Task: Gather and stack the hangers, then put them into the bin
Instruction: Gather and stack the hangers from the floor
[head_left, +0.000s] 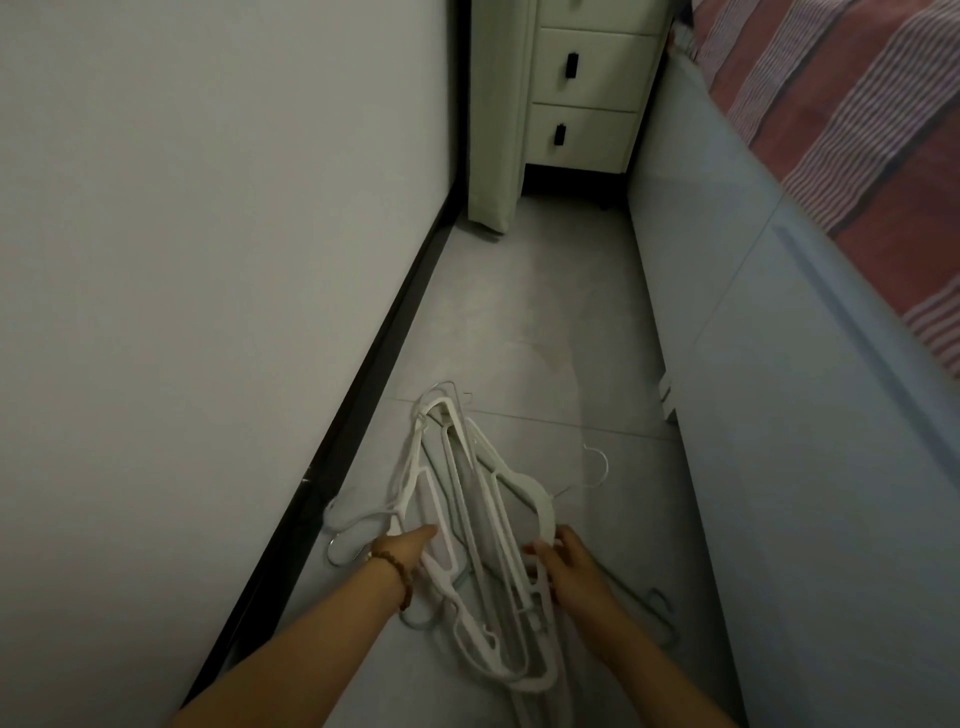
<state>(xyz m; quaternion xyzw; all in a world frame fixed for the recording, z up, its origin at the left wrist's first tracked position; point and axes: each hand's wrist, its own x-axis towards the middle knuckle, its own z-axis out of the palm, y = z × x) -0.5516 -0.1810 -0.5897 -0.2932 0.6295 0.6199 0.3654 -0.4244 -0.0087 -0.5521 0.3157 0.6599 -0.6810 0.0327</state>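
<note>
Left hand flat-fingered against the hangers, right hand gripping a white one | pile loose on floor beside the bed | gathering under way, stacking unfinished, no bin in sight

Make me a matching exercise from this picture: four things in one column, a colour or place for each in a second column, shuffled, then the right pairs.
Column one:
1. hangers
2. drawers
3. bracelet
4. blanket

Column two:
A. striped red, far right
B. mostly white, bottom middle
C. brown, beaded
D. pale, top middle, at the far end

Pairs: 1-B, 2-D, 3-C, 4-A
</note>
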